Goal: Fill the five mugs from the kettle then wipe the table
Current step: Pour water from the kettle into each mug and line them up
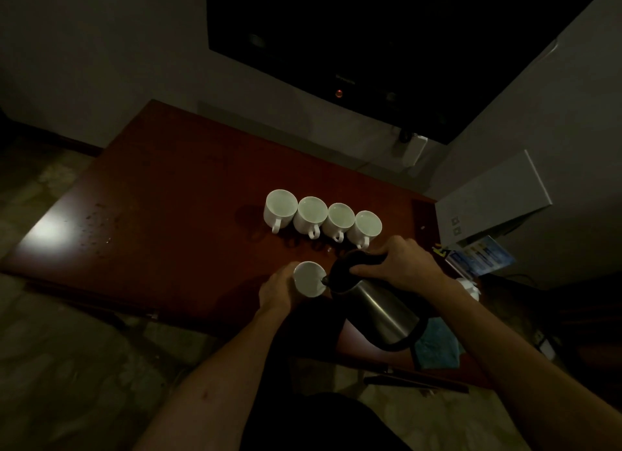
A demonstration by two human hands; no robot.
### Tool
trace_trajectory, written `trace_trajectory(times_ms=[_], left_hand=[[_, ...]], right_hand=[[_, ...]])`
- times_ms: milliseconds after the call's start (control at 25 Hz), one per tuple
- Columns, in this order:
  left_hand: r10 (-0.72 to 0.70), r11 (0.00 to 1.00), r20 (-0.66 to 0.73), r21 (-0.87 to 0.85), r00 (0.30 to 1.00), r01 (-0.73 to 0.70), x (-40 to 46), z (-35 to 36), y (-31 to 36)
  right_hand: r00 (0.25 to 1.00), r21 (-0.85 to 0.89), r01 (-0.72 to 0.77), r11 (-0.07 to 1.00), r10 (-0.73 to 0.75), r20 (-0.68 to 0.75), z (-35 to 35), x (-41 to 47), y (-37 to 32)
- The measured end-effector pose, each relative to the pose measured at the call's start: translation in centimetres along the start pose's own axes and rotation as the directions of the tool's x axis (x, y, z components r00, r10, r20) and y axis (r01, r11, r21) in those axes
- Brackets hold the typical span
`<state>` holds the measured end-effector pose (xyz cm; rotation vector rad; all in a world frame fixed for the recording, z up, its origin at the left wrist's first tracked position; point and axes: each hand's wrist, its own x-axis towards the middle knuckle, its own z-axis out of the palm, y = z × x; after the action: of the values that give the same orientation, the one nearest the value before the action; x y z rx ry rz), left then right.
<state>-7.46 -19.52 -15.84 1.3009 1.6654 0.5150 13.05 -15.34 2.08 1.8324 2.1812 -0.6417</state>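
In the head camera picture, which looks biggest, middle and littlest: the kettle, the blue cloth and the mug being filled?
1. Kettle, though it is nearest the camera.
2. and 3. Blue cloth and mug: I won't rank these. The kettle hides part of the cloth, so its full size is unsure.

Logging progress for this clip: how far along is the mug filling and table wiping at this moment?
Done, apparently: the row of four white ceramic mugs looks filled. In hand: the right hand tips the steel kettle with a black handle over the fifth white mug, which the left hand steadies. Left: wiping the dark red wooden table, where droplets show; a blue cloth lies unused.
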Motion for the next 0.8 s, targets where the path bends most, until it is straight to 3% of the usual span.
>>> trace_trajectory(times_ms=[800], left_hand=[[-0.004, 0.999, 0.007, 0.045, 1.000, 0.004, 0.03, -0.40, 0.12]], right_hand=[[1.000, -0.006, 0.016, 1.000, -0.016, -0.017, 0.24, 0.57, -0.03]])
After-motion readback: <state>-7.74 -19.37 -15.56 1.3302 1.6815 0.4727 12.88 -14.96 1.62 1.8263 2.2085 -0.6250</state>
